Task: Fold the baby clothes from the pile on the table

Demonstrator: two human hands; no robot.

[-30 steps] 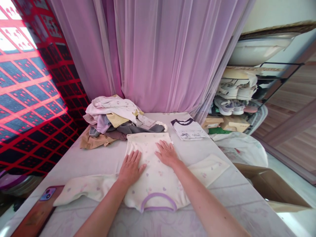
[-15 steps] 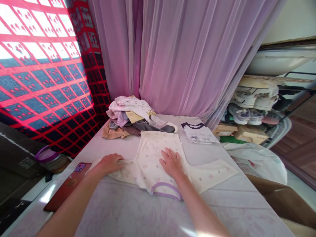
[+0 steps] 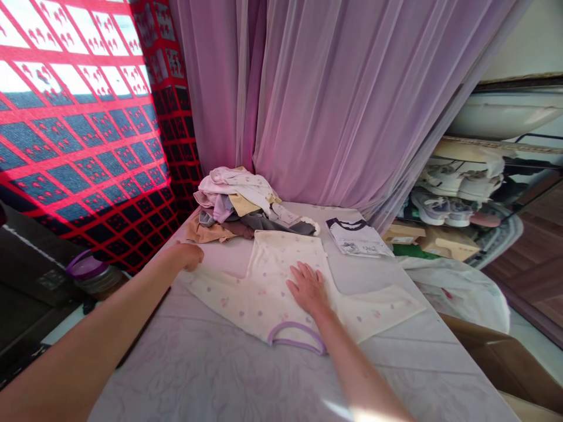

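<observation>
Nearest me, my right hand (image 3: 309, 288) lies spread flat on the cream spotted shirt (image 3: 268, 293), which sits unfolded on the bench (image 3: 176, 375), its lilac collar (image 3: 295, 338) towards me. My left hand (image 3: 189, 256) curls at the end of the outstretched sleeve (image 3: 215, 290); I cannot tell whether it pinches cloth. Farther off, one folded shirt (image 3: 357, 238) is finished, while the clothes pile (image 3: 237, 205) remains heaped.

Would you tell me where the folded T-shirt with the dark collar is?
In the head view, the folded T-shirt lies right of the clothes pile and beyond the cream top.
</observation>
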